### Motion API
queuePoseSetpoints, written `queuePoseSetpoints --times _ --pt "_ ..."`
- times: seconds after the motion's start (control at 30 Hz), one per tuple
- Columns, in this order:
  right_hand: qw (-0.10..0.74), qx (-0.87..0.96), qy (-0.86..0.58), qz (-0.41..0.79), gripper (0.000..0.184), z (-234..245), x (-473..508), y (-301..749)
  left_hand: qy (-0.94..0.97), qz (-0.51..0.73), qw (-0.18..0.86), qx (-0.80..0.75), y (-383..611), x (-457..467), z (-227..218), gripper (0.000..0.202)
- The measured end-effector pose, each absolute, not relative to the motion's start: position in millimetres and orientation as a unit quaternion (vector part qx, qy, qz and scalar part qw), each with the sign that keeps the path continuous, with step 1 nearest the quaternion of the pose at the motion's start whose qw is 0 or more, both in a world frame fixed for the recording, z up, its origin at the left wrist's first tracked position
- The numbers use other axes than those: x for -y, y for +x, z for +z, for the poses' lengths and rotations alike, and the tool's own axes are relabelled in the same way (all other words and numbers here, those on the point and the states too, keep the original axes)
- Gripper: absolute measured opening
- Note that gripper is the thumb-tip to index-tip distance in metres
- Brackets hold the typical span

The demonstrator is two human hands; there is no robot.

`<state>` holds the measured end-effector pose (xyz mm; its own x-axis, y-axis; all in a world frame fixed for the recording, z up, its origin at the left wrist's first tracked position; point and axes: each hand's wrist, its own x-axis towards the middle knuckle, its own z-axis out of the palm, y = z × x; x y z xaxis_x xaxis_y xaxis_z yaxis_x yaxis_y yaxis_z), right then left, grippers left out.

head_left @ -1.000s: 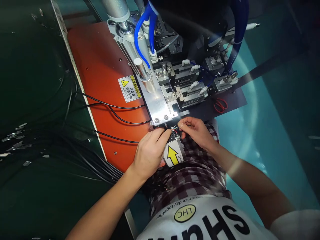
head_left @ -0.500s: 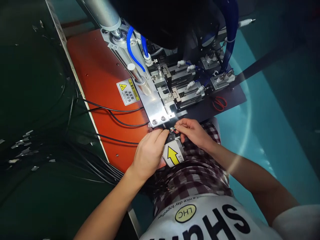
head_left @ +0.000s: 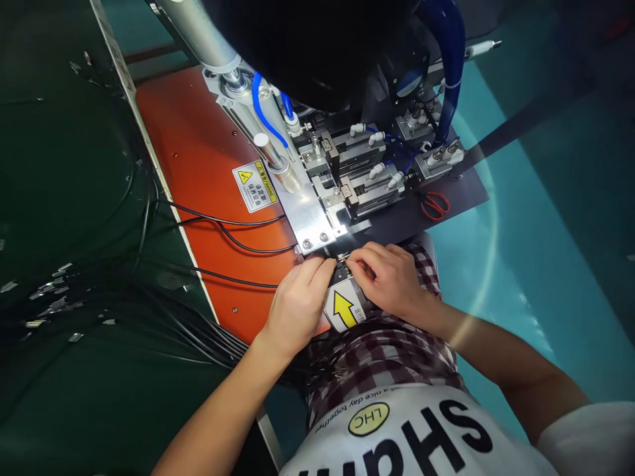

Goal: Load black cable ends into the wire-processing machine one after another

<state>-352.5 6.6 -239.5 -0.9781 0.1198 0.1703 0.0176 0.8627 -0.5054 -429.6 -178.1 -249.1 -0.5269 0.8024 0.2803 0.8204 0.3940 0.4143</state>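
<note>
My left hand (head_left: 297,304) rests at the front edge of the orange machine plate (head_left: 198,165), fingers curled and pinched beside a small black fixture (head_left: 341,270) holding thin coloured wires (head_left: 343,256). My right hand (head_left: 389,274) is closed in a pinch on those wire ends, right next to the left fingertips. Just below the hands sits a white label with a yellow arrow (head_left: 344,309). The silver metal bracket (head_left: 310,221) of the machine ends directly above the fingers. What the left fingers grip is hidden.
Pneumatic cylinders with blue hoses (head_left: 268,112) and clamps (head_left: 367,178) stand behind the hands. Red-handled scissors (head_left: 435,205) lie on the dark mat at the right. Black cables (head_left: 218,228) cross the orange plate; a bundle with metal plugs (head_left: 54,297) lies left on the green surface.
My right hand has moved down and left, closing onto the wires at the fixture. The left hand has hardly moved. The view has shifted slightly.
</note>
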Motion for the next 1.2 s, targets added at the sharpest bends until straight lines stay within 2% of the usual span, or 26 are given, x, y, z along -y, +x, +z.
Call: queuePoseSetpoints --times 0.43,0.83,0.97,1.2 --pt "0.032 0.966 -0.010 0.256 0.024 -228.7 -16.7 -361.0 -0.474 -0.246 0.037 0.845 -426.5 175.7 -250.2 0.030" --pt "-0.008 0.942 -0.033 0.335 0.017 -219.8 -22.1 -367.6 -0.468 -0.241 0.042 0.849 -426.3 174.0 -251.6 0.030" --pt "-0.032 0.908 -0.069 0.413 0.013 -222.4 -25.4 -370.0 -0.469 -0.239 0.045 0.849 -425.8 174.2 -252.6 0.029" --pt "-0.141 0.715 -0.150 0.668 0.019 -249.0 -34.4 -372.2 -0.478 -0.240 0.053 0.843 -427.0 172.9 -250.9 0.026"
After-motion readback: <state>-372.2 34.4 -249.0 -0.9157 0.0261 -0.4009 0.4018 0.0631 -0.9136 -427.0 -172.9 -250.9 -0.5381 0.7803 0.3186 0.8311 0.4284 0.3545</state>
